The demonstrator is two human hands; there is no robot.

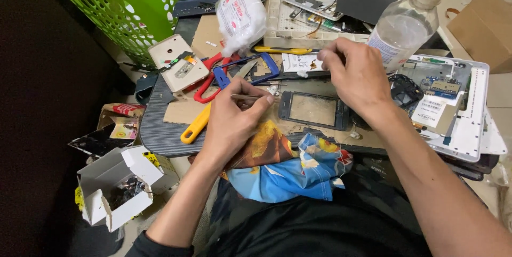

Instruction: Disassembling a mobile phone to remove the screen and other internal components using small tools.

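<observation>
Cluttered little workbench, a dark board (160,129) balanced over the lap with a green basket (133,6) way off behind the left hand. Big white tray (277,17) of parts sits beyond both hands, clear bottle (400,33) just past the right one. Dark phone frame (314,109) lies flat between the hands, right under where the fingers meet. Left hand (232,121) is pinched shut on thin tweezers (246,96), tips aimed at the frame's near corner. Right hand (357,78) has fingertips pressed together on something tiny, can't tell what. Best to my eye: brace both wrists on the board, work slow, keep the frame from sliding
</observation>
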